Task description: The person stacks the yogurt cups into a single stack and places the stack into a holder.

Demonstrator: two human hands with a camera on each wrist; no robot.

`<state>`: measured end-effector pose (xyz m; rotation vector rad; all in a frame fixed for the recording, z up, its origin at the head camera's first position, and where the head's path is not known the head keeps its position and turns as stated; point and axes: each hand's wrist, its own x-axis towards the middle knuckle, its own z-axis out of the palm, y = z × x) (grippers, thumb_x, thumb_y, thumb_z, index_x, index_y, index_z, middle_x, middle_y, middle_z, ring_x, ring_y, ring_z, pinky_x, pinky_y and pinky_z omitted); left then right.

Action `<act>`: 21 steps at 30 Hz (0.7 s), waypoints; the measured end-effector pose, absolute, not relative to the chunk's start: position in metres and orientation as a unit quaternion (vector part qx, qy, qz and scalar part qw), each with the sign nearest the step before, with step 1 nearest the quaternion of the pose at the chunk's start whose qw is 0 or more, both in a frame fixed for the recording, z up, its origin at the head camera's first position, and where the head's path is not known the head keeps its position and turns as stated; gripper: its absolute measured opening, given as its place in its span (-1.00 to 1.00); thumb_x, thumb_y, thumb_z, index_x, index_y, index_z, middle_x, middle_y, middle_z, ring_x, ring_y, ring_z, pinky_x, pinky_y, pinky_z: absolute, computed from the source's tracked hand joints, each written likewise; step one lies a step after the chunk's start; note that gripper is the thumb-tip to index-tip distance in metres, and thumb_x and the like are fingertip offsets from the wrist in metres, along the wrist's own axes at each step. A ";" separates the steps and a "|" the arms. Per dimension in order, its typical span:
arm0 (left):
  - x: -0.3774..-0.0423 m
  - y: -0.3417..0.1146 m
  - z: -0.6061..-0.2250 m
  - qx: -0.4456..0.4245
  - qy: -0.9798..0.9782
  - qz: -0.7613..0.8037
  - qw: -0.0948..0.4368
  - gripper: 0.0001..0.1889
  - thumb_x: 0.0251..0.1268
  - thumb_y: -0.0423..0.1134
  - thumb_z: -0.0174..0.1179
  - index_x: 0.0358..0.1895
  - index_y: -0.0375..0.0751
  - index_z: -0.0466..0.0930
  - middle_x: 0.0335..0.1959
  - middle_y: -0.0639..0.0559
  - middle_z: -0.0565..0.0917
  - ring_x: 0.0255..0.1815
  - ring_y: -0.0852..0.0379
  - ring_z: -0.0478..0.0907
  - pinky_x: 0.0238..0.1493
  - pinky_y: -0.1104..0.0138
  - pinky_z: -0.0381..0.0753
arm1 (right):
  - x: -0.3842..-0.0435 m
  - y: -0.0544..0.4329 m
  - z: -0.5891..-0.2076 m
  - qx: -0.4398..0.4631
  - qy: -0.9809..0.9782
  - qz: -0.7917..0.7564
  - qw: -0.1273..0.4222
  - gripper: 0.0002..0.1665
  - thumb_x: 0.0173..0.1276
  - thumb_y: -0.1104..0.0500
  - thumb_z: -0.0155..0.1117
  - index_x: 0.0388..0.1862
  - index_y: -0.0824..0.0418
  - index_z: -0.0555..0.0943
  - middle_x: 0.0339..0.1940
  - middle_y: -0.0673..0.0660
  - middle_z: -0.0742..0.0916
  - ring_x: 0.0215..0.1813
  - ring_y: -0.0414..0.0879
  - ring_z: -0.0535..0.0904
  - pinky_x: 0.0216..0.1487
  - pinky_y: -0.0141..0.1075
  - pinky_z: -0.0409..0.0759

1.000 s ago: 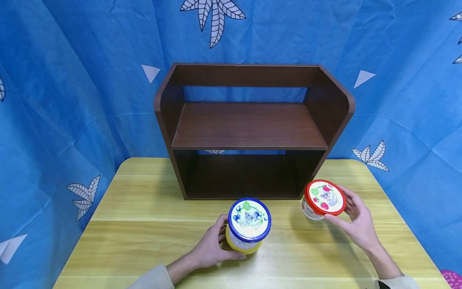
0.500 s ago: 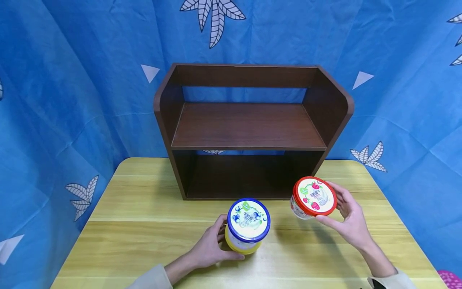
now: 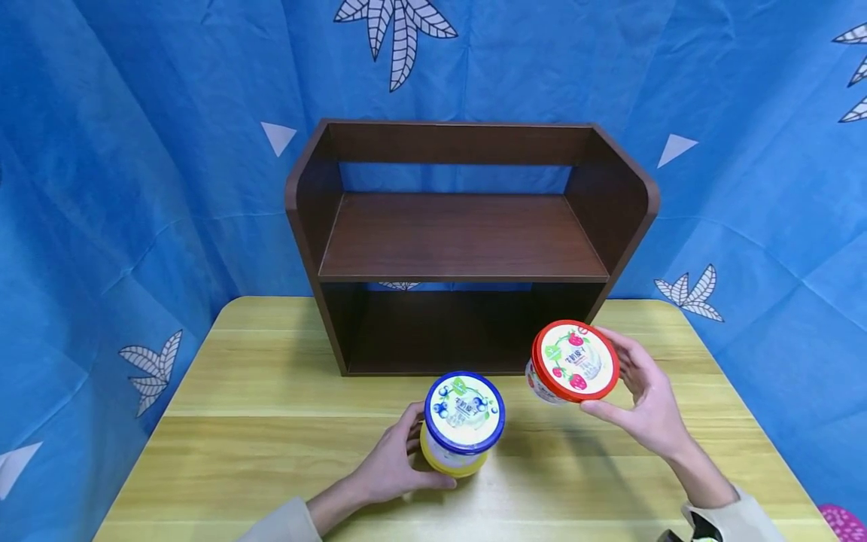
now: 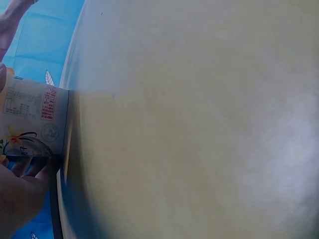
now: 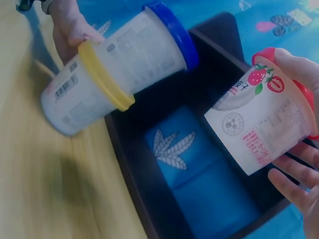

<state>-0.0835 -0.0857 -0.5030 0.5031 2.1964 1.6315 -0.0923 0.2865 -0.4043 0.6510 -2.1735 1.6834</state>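
1. Lower middle of the frame, and here's the left hand [image 3: 396, 463], fingers and thumb curled round the yellow-lidded tub [image 3: 454, 465], which looks to be standing on the surface [image 3: 250, 429].
2. Right on top of it sits the blue-lidded tub [image 3: 465, 414], base against that yellow lid, the pair making a column! The low grip looks meant to steady the stack from its bottom piece, leaving the upper tub's lid uncovered.
3. Over to the right of centre, the right hand [image 3: 640, 406] has the red-lidded tub [image 3: 576, 361] pinched, thumb on the near side, fingers on the far right. The right wrist view puts that hold up by the lid, probably because it leaves the base free.
4. And it's airborne: a shadow [image 3: 596, 459] lies apart below, with the tub near the stack but not touching it, looking slightly tilted.
5. Upper middle, the brown shelf unit [image 3: 463, 233] stands behind both hands, the blue curtain [image 3: 169, 150] filling the backdrop. Tubs in front of it, presumably, for easy reach by both arms.
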 end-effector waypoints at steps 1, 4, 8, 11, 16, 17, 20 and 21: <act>-0.083 -0.086 -0.503 0.178 0.777 0.578 0.178 0.02 0.00 -0.07 0.69 0.52 0.05 0.24 0.54 -0.10 0.46 0.57 -0.24 0.40 0.53 -0.18 0.50 | -0.093 0.285 -0.402 0.230 -0.760 0.587 0.156 0.13 -0.10 0.69 0.47 0.54 0.42 0.32 0.37 -0.14 0.66 0.28 -0.34 0.60 0.25 -0.64 0.59; -0.082 -0.086 -0.502 0.179 0.775 0.580 0.175 0.01 0.00 -0.09 0.69 0.52 0.03 0.24 0.54 -0.13 0.45 0.57 -0.26 0.40 0.54 -0.18 0.50 | -0.093 0.281 -0.396 0.237 -0.762 0.584 0.150 0.14 -0.11 0.67 0.48 0.54 0.42 0.33 0.38 -0.14 0.65 0.29 -0.34 0.60 0.27 -0.64 0.59; -0.081 -0.087 -0.502 0.183 0.776 0.579 0.169 0.01 0.01 -0.08 0.68 0.52 0.01 0.25 0.53 -0.14 0.47 0.56 -0.24 0.42 0.52 -0.14 0.53 | -0.094 0.275 -0.391 0.250 -0.758 0.584 0.148 0.13 -0.11 0.66 0.47 0.54 0.42 0.33 0.40 -0.11 0.64 0.28 -0.31 0.58 0.26 -0.62 0.60; -0.080 -0.088 -0.502 0.183 0.776 0.579 0.168 0.00 0.02 -0.08 0.68 0.52 0.00 0.25 0.53 -0.15 0.47 0.55 -0.24 0.43 0.51 -0.12 0.55 | -0.094 0.270 -0.388 0.259 -0.757 0.582 0.144 0.13 -0.12 0.66 0.48 0.54 0.44 0.32 0.41 -0.11 0.64 0.28 -0.30 0.58 0.26 -0.61 0.61; -0.080 -0.088 -0.502 0.184 0.772 0.584 0.169 0.00 0.02 -0.10 0.68 0.53 0.01 0.25 0.53 -0.16 0.47 0.55 -0.24 0.43 0.51 -0.12 0.55 | -0.094 0.264 -0.382 0.259 -0.762 0.581 0.125 0.16 -0.14 0.66 0.49 0.54 0.45 0.30 0.41 -0.15 0.63 0.29 -0.30 0.57 0.26 -0.58 0.62; -0.080 -0.088 -0.503 0.184 0.772 0.585 0.169 0.00 0.02 -0.10 0.68 0.52 0.02 0.25 0.53 -0.15 0.47 0.55 -0.24 0.43 0.51 -0.12 0.55 | -0.094 0.262 -0.381 0.258 -0.765 0.577 0.123 0.16 -0.14 0.65 0.49 0.54 0.45 0.30 0.40 -0.16 0.63 0.29 -0.30 0.57 0.26 -0.58 0.62; -0.080 -0.088 -0.503 0.183 0.771 0.586 0.168 -0.01 0.02 -0.11 0.67 0.52 0.01 0.26 0.52 -0.16 0.47 0.54 -0.25 0.43 0.51 -0.12 0.54 | -0.094 0.258 -0.379 0.260 -0.773 0.566 0.122 0.16 -0.14 0.64 0.50 0.55 0.44 0.30 0.39 -0.17 0.63 0.30 -0.30 0.56 0.24 -0.58 0.63; -0.080 -0.088 -0.503 0.183 0.771 0.587 0.167 -0.01 0.02 -0.11 0.67 0.52 0.01 0.26 0.52 -0.16 0.47 0.54 -0.25 0.43 0.51 -0.12 0.54 | -0.094 0.257 -0.379 0.262 -0.775 0.561 0.124 0.16 -0.13 0.63 0.50 0.55 0.44 0.30 0.39 -0.17 0.63 0.30 -0.30 0.56 0.24 -0.58 0.63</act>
